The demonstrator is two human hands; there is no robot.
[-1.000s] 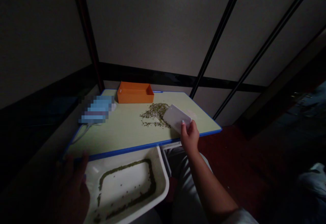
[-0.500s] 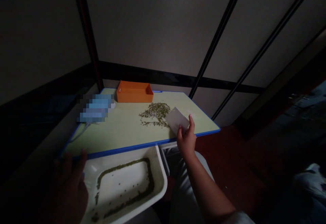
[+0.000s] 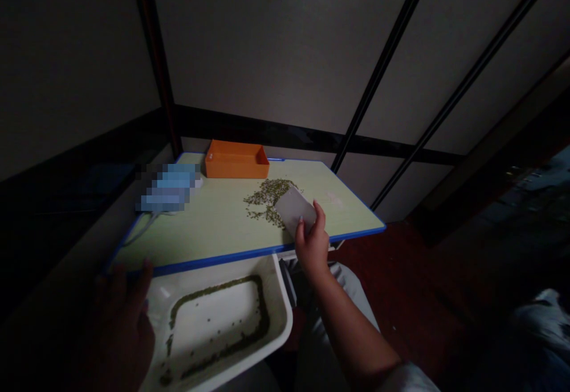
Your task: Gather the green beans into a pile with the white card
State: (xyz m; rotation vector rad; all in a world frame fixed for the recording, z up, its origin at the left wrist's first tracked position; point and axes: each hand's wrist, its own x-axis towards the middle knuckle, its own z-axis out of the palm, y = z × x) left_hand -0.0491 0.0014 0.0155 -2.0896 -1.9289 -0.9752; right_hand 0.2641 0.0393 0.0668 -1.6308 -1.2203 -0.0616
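Observation:
My right hand (image 3: 313, 240) grips a flat grey rectangular card (image 3: 291, 206), thumb on its near face and a finger at its right edge. The card slants over the right side of a spread of small green grains (image 3: 267, 193), hiding part of them. These lie on a pale yellow-green tabletop (image 3: 196, 231) with a blue rim. In deep shadow at lower left, my left hand (image 3: 120, 321) has its fingers apart, near the table's front edge and beside a white basin (image 3: 285, 315). Similar grains line the basin's bottom edges.
An orange open box (image 3: 237, 169) stands at the back of the table. Left of it is a blurred-out blue item (image 3: 169, 187) with a cable (image 3: 145, 228). Panelled walls (image 3: 276, 47) rise behind and to the left. My legs (image 3: 342, 297) are below the table.
My right hand has moved left with the card, pushing into the right side of the grains. My left hand and the basin look unmoved.

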